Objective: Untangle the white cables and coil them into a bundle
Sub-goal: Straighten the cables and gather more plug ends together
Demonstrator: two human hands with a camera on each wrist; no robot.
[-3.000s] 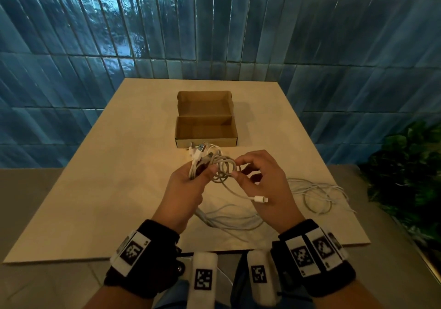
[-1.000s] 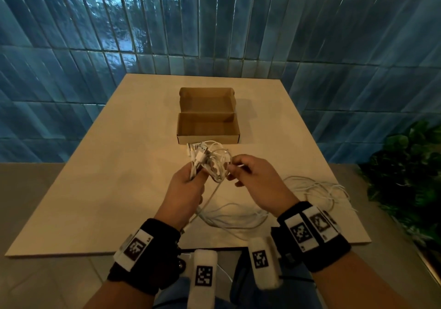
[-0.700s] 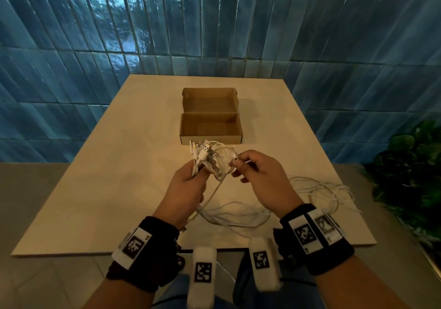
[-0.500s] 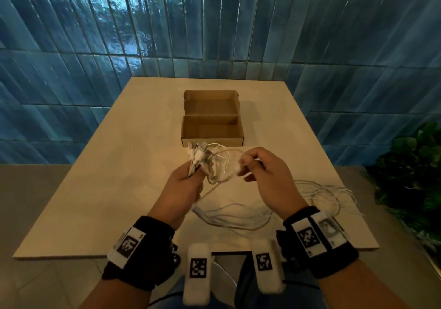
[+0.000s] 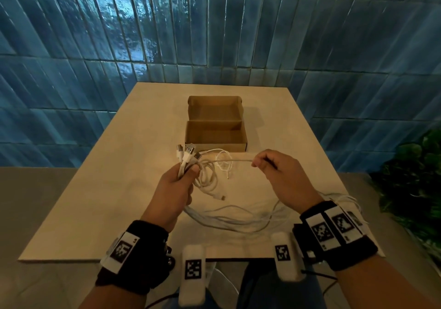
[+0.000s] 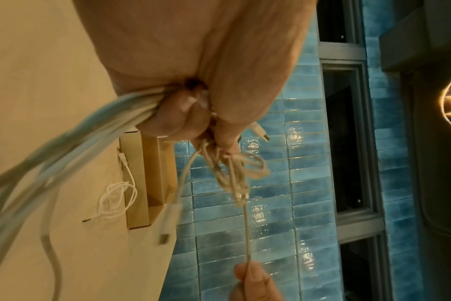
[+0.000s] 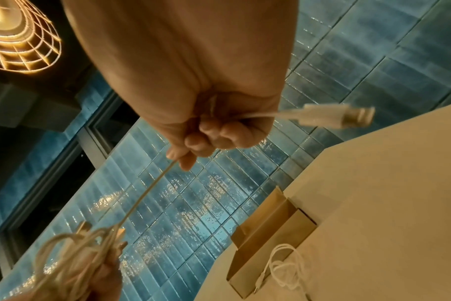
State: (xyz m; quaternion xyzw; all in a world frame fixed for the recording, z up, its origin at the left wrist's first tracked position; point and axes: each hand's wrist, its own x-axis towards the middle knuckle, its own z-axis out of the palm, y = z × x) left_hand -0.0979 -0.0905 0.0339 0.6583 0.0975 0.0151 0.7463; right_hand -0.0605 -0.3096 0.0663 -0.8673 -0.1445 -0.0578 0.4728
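Note:
My left hand grips a bunch of white cables above the table, with several plugs sticking up past the thumb. A knotted tangle hangs just beyond its fingers. My right hand pinches one strand, which runs straight from the tangle. In the right wrist view that strand passes through the curled fingers and ends in a plug sticking out of the fist. More cable loops trail from the left hand onto the table.
An open cardboard box stands mid-table behind the hands. A thin white coiled cable lies in front of it. A green plant stands off the table's right edge. Blue tiled wall behind.
My right hand has moved right, away from the left, drawing one strand out straight from the tangle. The left hand keeps its grip on the bunch.

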